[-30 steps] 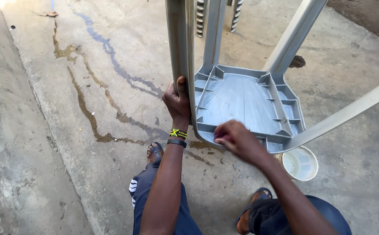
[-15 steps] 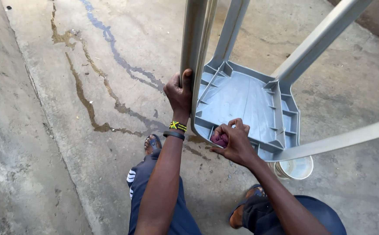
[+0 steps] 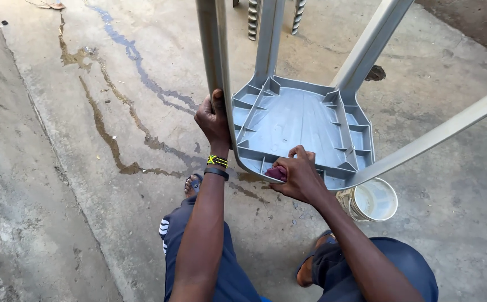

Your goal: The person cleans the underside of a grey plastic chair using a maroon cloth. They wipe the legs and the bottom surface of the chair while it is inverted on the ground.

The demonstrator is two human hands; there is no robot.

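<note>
Fingers of left hand (image 3: 213, 120) clamp a leg of the upturned grey plastic stool (image 3: 302, 126) to steady it, while right hand (image 3: 298, 178) fingers pinch a purple cloth (image 3: 277, 173) vs. the seat's near rim, w/ a white bucket (image 3: 373, 200) just beside.

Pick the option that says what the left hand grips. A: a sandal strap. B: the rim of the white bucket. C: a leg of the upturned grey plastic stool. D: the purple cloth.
C: the left hand wraps around one leg of the upturned grey plastic stool, while the right hand presses the purple cloth at its rim.
</note>
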